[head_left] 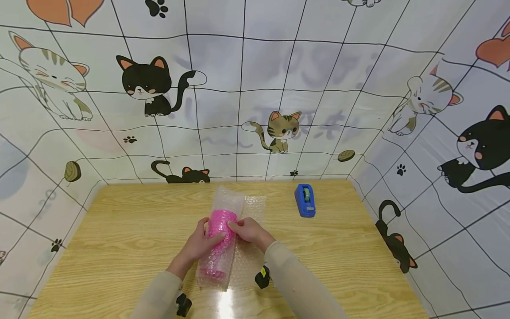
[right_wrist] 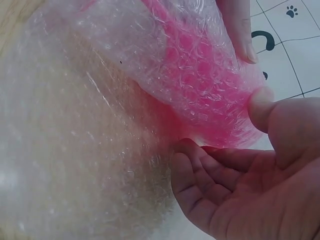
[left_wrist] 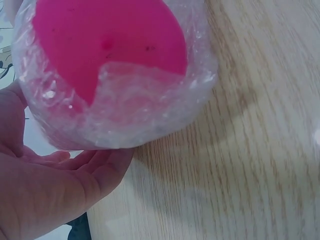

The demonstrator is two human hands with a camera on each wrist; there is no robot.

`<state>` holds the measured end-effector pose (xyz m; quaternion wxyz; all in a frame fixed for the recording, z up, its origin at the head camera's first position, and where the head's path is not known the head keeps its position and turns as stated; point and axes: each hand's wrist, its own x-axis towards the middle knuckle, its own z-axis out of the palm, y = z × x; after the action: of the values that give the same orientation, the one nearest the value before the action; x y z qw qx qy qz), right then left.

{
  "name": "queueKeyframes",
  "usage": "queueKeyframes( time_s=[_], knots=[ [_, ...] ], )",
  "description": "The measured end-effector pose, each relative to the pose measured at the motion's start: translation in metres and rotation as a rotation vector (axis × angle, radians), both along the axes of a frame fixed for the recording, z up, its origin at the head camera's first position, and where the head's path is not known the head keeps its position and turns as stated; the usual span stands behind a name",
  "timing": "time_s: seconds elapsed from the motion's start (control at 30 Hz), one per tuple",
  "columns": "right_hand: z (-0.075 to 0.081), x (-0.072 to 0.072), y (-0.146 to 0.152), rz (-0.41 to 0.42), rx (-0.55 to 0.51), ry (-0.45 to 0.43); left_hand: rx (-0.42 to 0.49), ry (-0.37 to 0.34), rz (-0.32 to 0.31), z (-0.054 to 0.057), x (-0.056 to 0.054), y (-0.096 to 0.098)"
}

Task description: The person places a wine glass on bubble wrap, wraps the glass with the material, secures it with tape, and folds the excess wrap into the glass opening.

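Note:
A bright pink cylinder [head_left: 217,259], rolled in clear bubble wrap [head_left: 249,261], lies lengthwise on the table. My left hand [head_left: 200,243] grips its left side, thumb on top and fingers curled beneath, as the left wrist view shows. That view also catches the round pink end [left_wrist: 135,35] with wrap folded partly over it. My right hand [head_left: 252,231] holds the far right side, its thumb pressing on the wrapped cylinder and its fingers curled under at the wrap. A loose sheet of bubble wrap [right_wrist: 100,150] stretches out from the roll to the right.
A blue tape dispenser [head_left: 305,201] stands at the back right of the wooden table [head_left: 338,252]. Cloth walls printed with cats [head_left: 147,84] rise behind the table and along both sides. Black wrist cameras [head_left: 263,277] sit at both sleeves.

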<state>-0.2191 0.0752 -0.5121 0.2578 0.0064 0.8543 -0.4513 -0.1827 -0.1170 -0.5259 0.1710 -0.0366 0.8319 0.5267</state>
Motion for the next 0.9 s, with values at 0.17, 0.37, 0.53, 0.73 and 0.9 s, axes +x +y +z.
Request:
queueKeyframes(
  time_s=[0.17,0.37,0.53,0.73,0.9],
  knots=[
    [0.0035,0.0008,0.0000,0.033,0.038,0.030,-0.008,0.003,-0.002,-0.0012,-0.0002,-0.0001],
    [-0.0005,0.0003,0.0000,0.048,0.061,0.052,-0.032,0.017,-0.008,-0.0030,0.0001,0.0014],
    [0.0000,0.0016,-0.0004,0.049,0.060,0.055,-0.045,0.026,-0.012,-0.0016,0.0025,0.0034],
    [0.0014,0.0040,-0.0011,0.045,0.058,0.047,-0.054,0.038,-0.013,0.0000,0.0034,0.0051],
    [0.0018,0.0048,-0.0010,0.037,0.048,0.044,-0.047,0.052,-0.011,-0.0006,0.0026,0.0077]
  ],
)
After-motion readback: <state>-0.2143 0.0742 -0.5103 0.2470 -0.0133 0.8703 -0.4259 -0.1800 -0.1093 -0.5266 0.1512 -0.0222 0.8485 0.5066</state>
